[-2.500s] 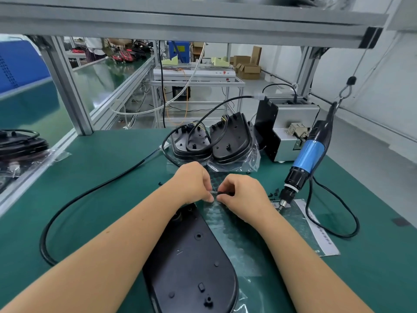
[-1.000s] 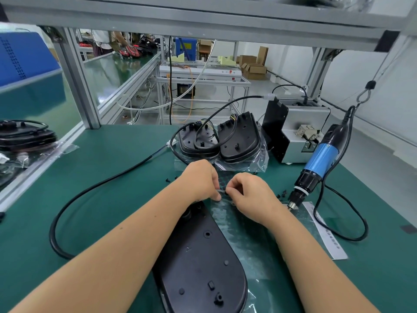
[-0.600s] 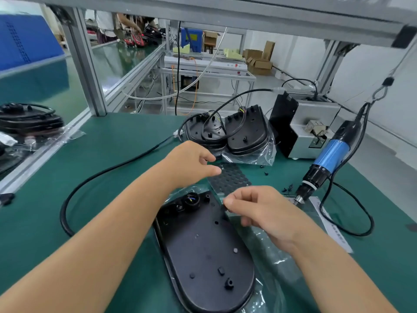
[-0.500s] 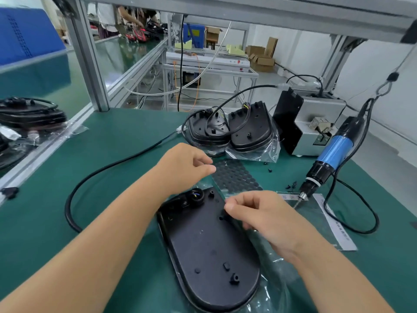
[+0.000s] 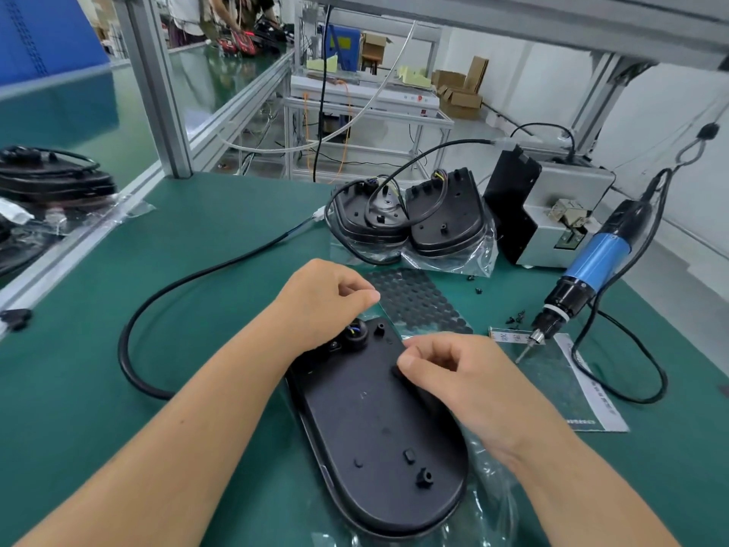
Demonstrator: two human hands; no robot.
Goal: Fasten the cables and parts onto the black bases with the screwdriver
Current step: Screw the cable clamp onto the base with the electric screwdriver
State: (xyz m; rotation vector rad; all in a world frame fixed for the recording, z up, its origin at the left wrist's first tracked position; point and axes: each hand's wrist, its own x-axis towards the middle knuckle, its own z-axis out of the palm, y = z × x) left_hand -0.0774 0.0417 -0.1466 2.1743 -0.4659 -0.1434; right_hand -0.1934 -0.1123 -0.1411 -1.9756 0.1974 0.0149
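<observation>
Black base (image 5: 378, 428) lies on a clear plastic bag (image 5: 489, 483) on the green bench. Right hand (image 5: 453, 377) pinches a small black part against it; left hand (image 5: 323, 302) hovers, fingers curled, holding nothing visible. Two more bases (image 5: 410, 219) sit in another bag.

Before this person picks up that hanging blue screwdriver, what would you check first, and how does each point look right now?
1. Black base lies flat on the green mat: ok.
2. Right hand free for the tool: not ok; its fingertips pinch something small and dark at the base's edge.
3. Left hand free to steady the base: cannot tell; fingers curled, contents hidden.
4. Blue screwdriver within reach: ok; it hangs at the right, tip just above the paper sheet.
5. Loose screws available: ok; several lie near the tip.
6. Cable seated in the base: cannot tell; the left hand hides where it enters.
</observation>
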